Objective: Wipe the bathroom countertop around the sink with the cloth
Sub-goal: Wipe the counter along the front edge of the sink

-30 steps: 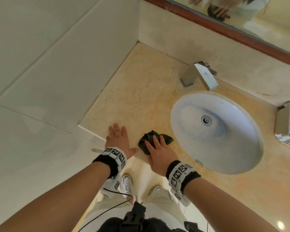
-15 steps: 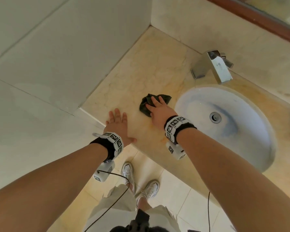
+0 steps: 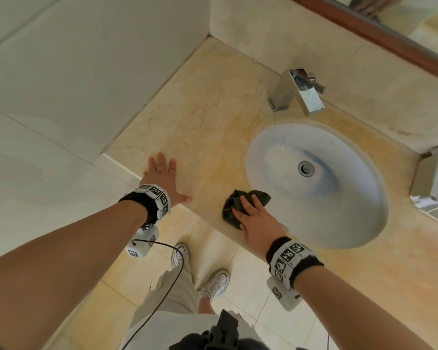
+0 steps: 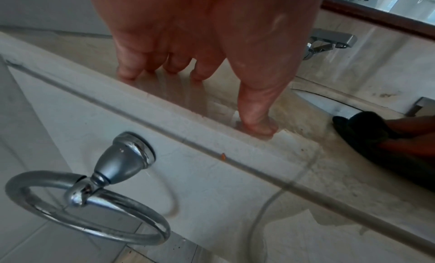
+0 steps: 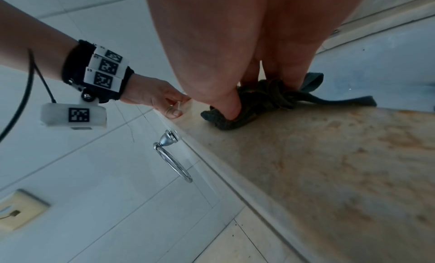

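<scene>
The right hand [image 3: 257, 221] has drawn the dark cloth [image 3: 234, 203] back along the tabletop [image 3: 208, 127], from beside the upper left of the sink [image 3: 314, 233] half a second ago to near the front edge, about where it was a second ago.

Bare forearms, black wristband [image 3: 147, 205] behind the left hand [image 3: 166, 181] topped with white blocks of black-and-white square markers, white tagged camera box [image 5: 74, 115] hung beneath, black cable [image 3: 159, 299] trailing, matching band [image 3: 292, 260] behind the right hand [image 3: 257, 221], beige trousers, seemingly white sneakers [image 3: 214, 282].
</scene>
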Action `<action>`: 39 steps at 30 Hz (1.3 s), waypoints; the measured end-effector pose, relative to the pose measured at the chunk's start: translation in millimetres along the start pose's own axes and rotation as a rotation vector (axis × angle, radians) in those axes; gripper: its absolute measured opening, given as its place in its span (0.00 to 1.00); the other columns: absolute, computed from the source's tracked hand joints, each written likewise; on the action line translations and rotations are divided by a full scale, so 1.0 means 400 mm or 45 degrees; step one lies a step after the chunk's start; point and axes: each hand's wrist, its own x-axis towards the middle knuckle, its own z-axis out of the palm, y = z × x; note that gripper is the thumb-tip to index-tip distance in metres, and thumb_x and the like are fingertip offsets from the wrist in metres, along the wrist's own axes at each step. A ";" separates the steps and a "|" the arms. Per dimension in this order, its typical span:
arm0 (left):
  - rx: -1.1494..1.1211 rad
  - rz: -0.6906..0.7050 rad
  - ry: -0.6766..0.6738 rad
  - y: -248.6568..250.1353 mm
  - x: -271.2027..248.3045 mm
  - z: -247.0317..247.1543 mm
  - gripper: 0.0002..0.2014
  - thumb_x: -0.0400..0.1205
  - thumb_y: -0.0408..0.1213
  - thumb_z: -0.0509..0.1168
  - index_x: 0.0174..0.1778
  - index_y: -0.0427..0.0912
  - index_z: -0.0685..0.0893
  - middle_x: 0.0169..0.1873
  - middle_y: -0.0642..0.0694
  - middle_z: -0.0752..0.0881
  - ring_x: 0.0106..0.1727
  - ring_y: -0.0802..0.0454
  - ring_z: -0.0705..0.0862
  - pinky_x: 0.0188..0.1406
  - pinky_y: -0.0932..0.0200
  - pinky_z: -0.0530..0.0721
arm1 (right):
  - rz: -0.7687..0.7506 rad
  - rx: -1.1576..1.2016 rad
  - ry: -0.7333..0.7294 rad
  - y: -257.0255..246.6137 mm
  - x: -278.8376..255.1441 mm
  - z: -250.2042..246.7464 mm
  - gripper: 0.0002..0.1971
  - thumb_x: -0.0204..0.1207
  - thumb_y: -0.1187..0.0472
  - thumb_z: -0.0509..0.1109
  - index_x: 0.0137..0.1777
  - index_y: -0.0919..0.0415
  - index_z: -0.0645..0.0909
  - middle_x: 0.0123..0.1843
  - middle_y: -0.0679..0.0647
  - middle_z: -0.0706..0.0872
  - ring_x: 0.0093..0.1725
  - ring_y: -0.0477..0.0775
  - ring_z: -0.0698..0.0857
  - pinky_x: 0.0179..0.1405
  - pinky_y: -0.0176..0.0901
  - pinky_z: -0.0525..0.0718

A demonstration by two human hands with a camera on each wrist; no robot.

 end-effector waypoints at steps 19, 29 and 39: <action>-0.077 0.006 0.083 0.050 -0.050 0.043 0.46 0.82 0.62 0.60 0.87 0.48 0.41 0.85 0.39 0.35 0.86 0.38 0.38 0.84 0.39 0.50 | 0.023 0.073 0.070 -0.059 0.094 -0.040 0.34 0.82 0.66 0.55 0.85 0.43 0.52 0.87 0.47 0.41 0.85 0.59 0.38 0.80 0.62 0.64; -0.087 0.020 0.017 0.077 -0.072 0.070 0.32 0.90 0.49 0.47 0.87 0.49 0.40 0.85 0.41 0.34 0.86 0.40 0.37 0.83 0.41 0.50 | -0.002 0.107 0.006 -0.060 -0.114 0.082 0.37 0.80 0.70 0.56 0.85 0.42 0.53 0.87 0.47 0.44 0.86 0.58 0.39 0.73 0.58 0.76; -0.141 0.057 -0.134 0.031 -0.053 0.016 0.35 0.85 0.31 0.50 0.87 0.57 0.45 0.86 0.50 0.37 0.87 0.48 0.41 0.84 0.48 0.57 | -0.105 0.064 0.121 -0.111 0.147 -0.022 0.31 0.82 0.61 0.57 0.84 0.43 0.58 0.88 0.47 0.46 0.86 0.59 0.41 0.77 0.63 0.69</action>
